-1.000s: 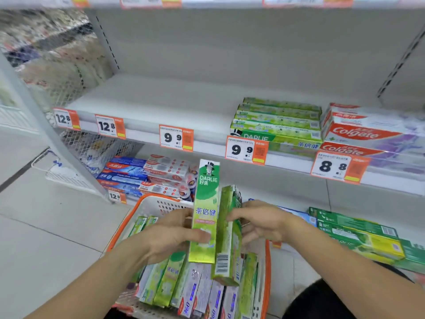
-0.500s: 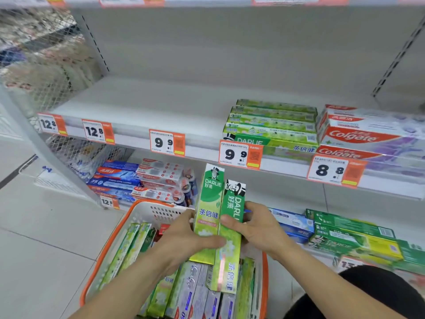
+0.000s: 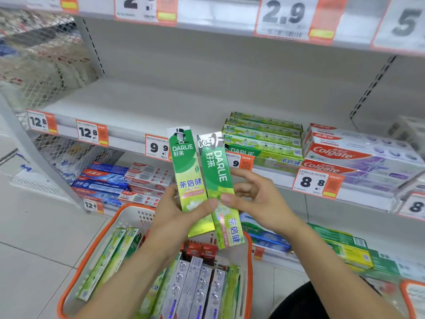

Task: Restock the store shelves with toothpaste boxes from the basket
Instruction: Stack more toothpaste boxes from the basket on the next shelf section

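Note:
Two green Darlie toothpaste boxes stand upright side by side above the basket. My left hand (image 3: 174,215) grips the left box (image 3: 187,171) at its lower half. My right hand (image 3: 257,203) pinches the right box (image 3: 217,178) with thumb and fingers, touching my left thumb. The white basket with an orange rim (image 3: 128,217) sits below, holding several green and silver toothpaste boxes. On the middle shelf (image 3: 138,107) a stack of matching Darlie boxes (image 3: 262,137) lies just behind and right of the held boxes.
Colgate boxes (image 3: 358,155) are stacked right of the Darlie stack. Price tags line the shelf edges. Blue and red boxes (image 3: 124,183) fill the lower shelf at left, green ones (image 3: 345,249) at right. A second orange-rimmed basket (image 3: 411,295) shows at the bottom right corner.
Both hands have lifted the two Darlie boxes up from the basket toward the middle shelf. The right box turned from edge-on to face-on beside the left one.

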